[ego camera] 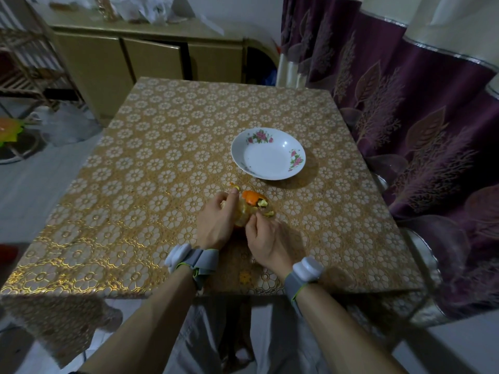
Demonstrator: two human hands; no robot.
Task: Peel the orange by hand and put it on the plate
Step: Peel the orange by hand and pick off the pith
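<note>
Left hand (217,220) curls around the partly peeled, pale orange fruit (244,215), held just above the gold floral tablecloth (162,147) near the table's front edge. Right hand (266,238), fingers curled, pinches the loose bright-orange peel strip (252,198) at the fruit's right side. White shallow plate with pink flowers (266,160) sits beyond, well apart.

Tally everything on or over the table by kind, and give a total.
Plate: 1
Orange: 1
Hands: 2, left hand and right hand
Wrist bands: 2
Peel: pieces too clumped to count
Total: 6, peel aside
</note>
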